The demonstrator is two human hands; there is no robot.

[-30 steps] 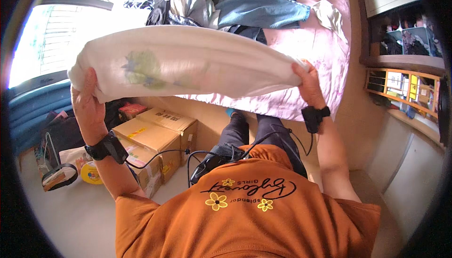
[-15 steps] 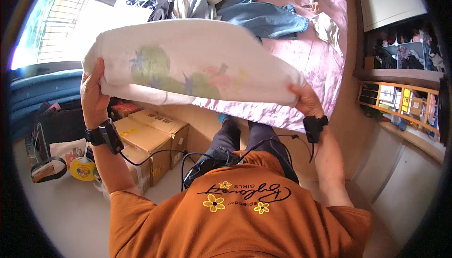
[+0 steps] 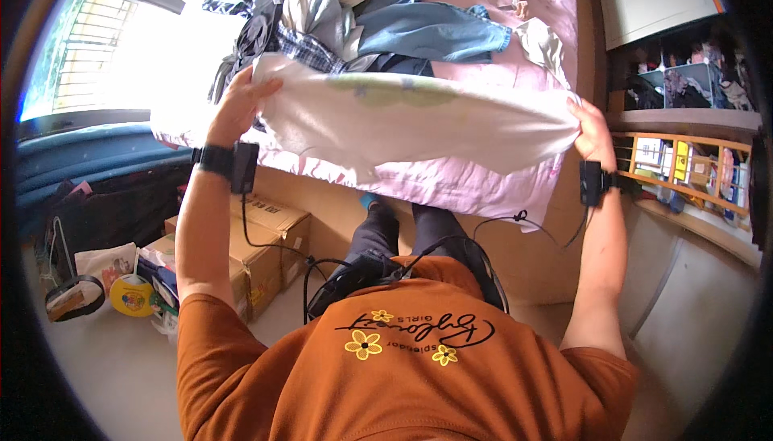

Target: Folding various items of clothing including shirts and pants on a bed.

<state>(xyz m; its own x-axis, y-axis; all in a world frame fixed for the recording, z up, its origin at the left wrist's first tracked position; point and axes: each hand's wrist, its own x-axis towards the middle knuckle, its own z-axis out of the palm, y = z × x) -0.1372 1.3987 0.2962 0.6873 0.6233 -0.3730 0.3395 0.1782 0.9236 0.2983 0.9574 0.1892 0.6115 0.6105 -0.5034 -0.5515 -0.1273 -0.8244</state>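
A white towel (image 3: pixel 419 127) with a faded green and blue print along its upper part stretches between my two hands. It hangs over the near edge of the bed (image 3: pixel 475 195). My left hand (image 3: pixel 237 109) grips one end, thumb on top. At the other end, my right hand (image 3: pixel 592 129) pinches a corner, and the cloth is drawn into folds there. Farther back on the bed lies a heap of clothes (image 3: pixel 322 26). Beside it are blue jeans (image 3: pixel 435 32) and a crumpled white garment (image 3: pixel 541 51).
Cardboard boxes (image 3: pixel 278 224) stand on the floor to the left of my legs, with bags (image 3: pixel 105 262) and a yellow round fan (image 3: pixel 131 294) beside them. An orange-framed shelf (image 3: pixel 684 167) and an open clothes cubby (image 3: pixel 684 83) are at the right. Cables run from both wrists.
Both hands have moved to the right, and my left hand also went up and away. The towel has shifted right, looks narrower, and its print is now partly turned out of sight.
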